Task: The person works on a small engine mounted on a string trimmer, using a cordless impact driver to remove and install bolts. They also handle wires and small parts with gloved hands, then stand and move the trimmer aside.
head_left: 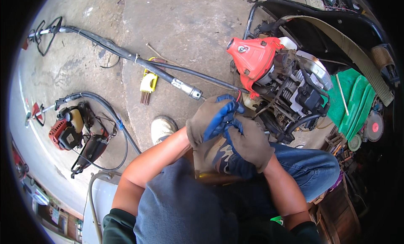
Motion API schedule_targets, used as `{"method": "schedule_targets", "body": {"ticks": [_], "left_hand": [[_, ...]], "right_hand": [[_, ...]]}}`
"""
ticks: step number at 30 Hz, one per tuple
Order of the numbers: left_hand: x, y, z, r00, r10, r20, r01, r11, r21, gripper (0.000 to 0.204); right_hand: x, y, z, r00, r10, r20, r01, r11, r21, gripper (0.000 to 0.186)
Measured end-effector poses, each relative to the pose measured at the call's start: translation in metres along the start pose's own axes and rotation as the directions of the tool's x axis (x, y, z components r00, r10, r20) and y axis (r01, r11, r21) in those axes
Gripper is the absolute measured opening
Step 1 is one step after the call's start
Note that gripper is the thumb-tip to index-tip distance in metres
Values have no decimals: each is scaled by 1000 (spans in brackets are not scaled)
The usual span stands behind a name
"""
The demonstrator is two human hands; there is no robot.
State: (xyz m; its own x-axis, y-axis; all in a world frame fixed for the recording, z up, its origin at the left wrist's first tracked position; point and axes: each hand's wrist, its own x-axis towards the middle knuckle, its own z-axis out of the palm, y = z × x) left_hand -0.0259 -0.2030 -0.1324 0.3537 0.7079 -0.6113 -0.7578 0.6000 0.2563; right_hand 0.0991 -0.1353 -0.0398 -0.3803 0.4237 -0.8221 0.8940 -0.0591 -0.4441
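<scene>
My left hand (210, 119) and my right hand (249, 142), both in grey work gloves with blue palms, meet in front of my lap. The fingers of each are pinched together around something tiny, which the gloves mostly hide. Just right of them stands a small engine (290, 84) with a red cover (254, 59), its cylinder fins and dark hoses exposed. From the upper left a black flexible shaft (109, 45) runs down to a metal end fitting (189, 90), which lies close to my left hand.
A yellow holder of hex keys (148, 82) lies beyond the shaft on the concrete floor (176, 25). Far left sits another backpack engine (69, 128) with its own hose. A black frame with a webbing strap (349, 42) and green plastic (351, 101) are at the right.
</scene>
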Motion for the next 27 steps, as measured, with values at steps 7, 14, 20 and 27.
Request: {"method": "schedule_targets", "body": {"ticks": [7, 14, 20, 27], "left_hand": [[4, -4, -11, 976, -70, 205, 133, 939, -317, 32], [5, -4, -10, 961, -136, 239, 248, 803, -541, 26], [23, -8, -14, 978, -136, 158, 203, 796, -571, 31], [-11, 6, -28, 998, -54, -43, 52, 997, -59, 33]], "right_hand": [[-7, 7, 17, 988, -19, -154, 113, 768, 631, 20], [-15, 14, 12, 1000, 7, -19, 8, 721, 693, 19], [-19, -9, 26, 980, -198, -39, 186, 813, 552, 11], [-31, 11, 6, 907, -359, -219, 362, 932, -26, 19]]}}
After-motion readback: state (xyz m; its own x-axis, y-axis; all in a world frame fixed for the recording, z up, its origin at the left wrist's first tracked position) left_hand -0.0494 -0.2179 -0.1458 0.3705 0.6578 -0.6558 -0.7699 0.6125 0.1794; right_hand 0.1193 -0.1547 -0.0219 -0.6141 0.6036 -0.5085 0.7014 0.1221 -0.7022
